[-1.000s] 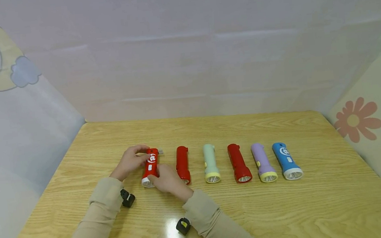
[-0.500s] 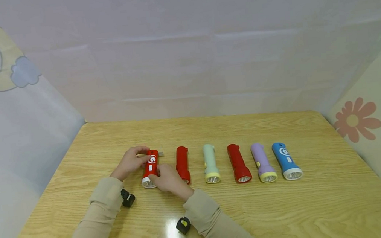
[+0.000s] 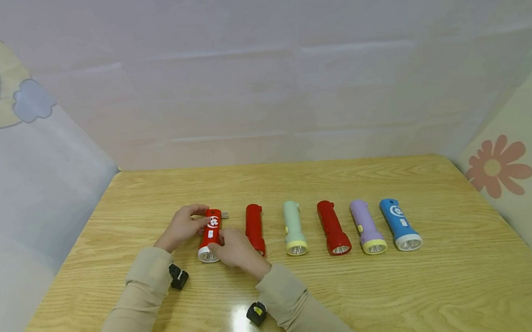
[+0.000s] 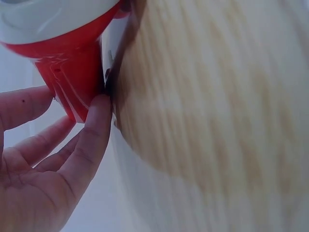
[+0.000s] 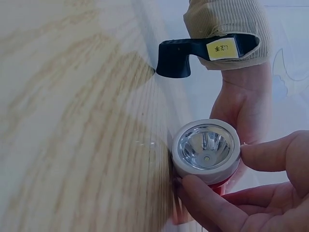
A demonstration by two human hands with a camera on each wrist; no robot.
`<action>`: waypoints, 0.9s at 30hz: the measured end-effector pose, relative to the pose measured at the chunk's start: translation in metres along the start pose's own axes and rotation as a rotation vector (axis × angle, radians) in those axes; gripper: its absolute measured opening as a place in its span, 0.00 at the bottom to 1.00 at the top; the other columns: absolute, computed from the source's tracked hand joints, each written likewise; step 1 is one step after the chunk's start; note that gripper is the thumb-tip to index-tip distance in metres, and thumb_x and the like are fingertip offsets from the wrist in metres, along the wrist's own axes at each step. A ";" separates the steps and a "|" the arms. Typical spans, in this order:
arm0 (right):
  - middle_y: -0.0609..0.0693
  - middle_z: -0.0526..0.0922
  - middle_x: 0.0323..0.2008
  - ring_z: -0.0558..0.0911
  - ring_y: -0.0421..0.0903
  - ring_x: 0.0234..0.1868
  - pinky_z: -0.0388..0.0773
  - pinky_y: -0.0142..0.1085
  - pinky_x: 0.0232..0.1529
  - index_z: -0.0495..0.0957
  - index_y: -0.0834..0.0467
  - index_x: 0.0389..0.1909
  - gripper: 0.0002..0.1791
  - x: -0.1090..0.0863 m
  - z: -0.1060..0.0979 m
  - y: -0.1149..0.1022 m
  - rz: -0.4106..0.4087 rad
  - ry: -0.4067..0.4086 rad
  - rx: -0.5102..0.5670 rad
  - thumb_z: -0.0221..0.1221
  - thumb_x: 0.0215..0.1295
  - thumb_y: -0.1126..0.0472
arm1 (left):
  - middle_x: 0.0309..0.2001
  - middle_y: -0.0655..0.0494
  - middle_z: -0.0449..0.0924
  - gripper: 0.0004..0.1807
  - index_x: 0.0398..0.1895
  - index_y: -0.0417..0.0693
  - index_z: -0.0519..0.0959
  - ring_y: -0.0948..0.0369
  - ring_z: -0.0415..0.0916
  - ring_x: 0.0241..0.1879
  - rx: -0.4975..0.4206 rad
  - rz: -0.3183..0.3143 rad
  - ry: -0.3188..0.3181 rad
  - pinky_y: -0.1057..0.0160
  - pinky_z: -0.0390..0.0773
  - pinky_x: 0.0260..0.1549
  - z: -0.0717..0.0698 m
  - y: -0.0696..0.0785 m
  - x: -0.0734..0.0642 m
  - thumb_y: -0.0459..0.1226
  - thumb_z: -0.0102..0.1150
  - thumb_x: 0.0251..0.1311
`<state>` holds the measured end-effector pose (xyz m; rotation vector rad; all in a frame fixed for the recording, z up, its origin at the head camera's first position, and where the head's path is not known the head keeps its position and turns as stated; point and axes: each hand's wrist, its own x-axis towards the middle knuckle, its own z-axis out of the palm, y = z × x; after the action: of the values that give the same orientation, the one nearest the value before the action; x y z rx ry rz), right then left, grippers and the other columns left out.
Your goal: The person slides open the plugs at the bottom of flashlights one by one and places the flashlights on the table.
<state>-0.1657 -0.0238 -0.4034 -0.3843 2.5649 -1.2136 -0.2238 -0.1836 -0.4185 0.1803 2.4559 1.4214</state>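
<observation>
A red flashlight with a white head rim (image 3: 211, 239) lies at the left end of a row of flashlights, lens toward the person. Its body bears a white emblem and switch, and metal plug prongs (image 3: 225, 215) stick out at the right of its tail. My left hand (image 3: 182, 229) holds it near the tail, thumb on one side and fingers on the other. Close to the head, my right hand (image 3: 236, 250) grips it between thumb and fingers. In the right wrist view the lens (image 5: 206, 147) faces the camera, unlit, between right thumb and fingers.
To the right lie a plain red flashlight (image 3: 254, 225), a mint one (image 3: 292, 221), another red one (image 3: 331, 226), a purple one (image 3: 364, 220) and a blue one (image 3: 398, 220). Black wrist mounts (image 3: 178, 277) hang by the sleeves. Printed cloth (image 3: 259, 92) walls the wooden table (image 3: 401, 296).
The held flashlight has shifted very slightly toward the person. Both hands keep their places on it, and the other flashlights stay put.
</observation>
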 end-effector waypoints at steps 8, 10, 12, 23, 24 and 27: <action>0.47 0.68 0.15 0.66 0.41 0.15 0.60 0.28 0.15 0.74 0.60 0.27 0.08 -0.001 -0.002 -0.003 0.025 -0.002 -0.020 0.57 0.62 0.60 | 0.55 0.33 0.65 0.24 0.60 0.29 0.62 0.44 0.72 0.48 -0.001 -0.001 -0.008 0.59 0.78 0.35 0.000 0.003 -0.001 0.30 0.50 0.62; 0.46 0.68 0.16 0.66 0.41 0.16 0.60 0.28 0.15 0.74 0.60 0.26 0.08 -0.001 -0.003 -0.004 0.024 -0.002 -0.040 0.57 0.62 0.60 | 0.55 0.33 0.65 0.24 0.60 0.28 0.62 0.43 0.72 0.49 0.005 0.004 -0.013 0.59 0.78 0.36 0.000 0.004 -0.002 0.30 0.50 0.62; 0.47 0.67 0.16 0.66 0.41 0.16 0.60 0.29 0.15 0.74 0.61 0.26 0.09 -0.002 -0.004 -0.005 0.017 -0.003 -0.066 0.57 0.62 0.60 | 0.55 0.32 0.65 0.24 0.60 0.28 0.62 0.42 0.72 0.48 0.027 0.016 -0.011 0.59 0.78 0.36 -0.001 0.006 -0.003 0.30 0.50 0.62; 0.52 0.80 0.41 0.79 0.46 0.40 0.76 0.36 0.37 0.75 0.64 0.51 0.18 -0.014 -0.020 -0.014 -0.038 0.019 -0.132 0.56 0.62 0.59 | 0.55 0.32 0.66 0.24 0.60 0.30 0.63 0.41 0.72 0.48 0.152 0.095 0.032 0.54 0.77 0.40 -0.004 0.012 -0.013 0.33 0.50 0.62; 0.52 0.81 0.40 0.79 0.46 0.40 0.76 0.35 0.37 0.76 0.64 0.50 0.18 -0.016 -0.021 -0.014 -0.057 0.022 -0.133 0.56 0.62 0.59 | 0.55 0.32 0.67 0.24 0.60 0.30 0.63 0.42 0.72 0.48 0.149 0.100 0.038 0.54 0.77 0.39 -0.004 0.013 -0.014 0.33 0.51 0.62; 0.52 0.81 0.37 0.79 0.44 0.35 0.75 0.31 0.32 0.76 0.65 0.49 0.16 -0.020 -0.027 -0.013 -0.106 0.029 -0.122 0.56 0.62 0.60 | 0.55 0.33 0.67 0.24 0.59 0.31 0.64 0.43 0.73 0.47 0.152 0.124 0.062 0.55 0.77 0.38 -0.003 0.016 -0.020 0.34 0.52 0.61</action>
<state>-0.1552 -0.0057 -0.3743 -0.5389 2.6813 -1.1078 -0.2066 -0.1830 -0.3994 0.3308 2.6466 1.3054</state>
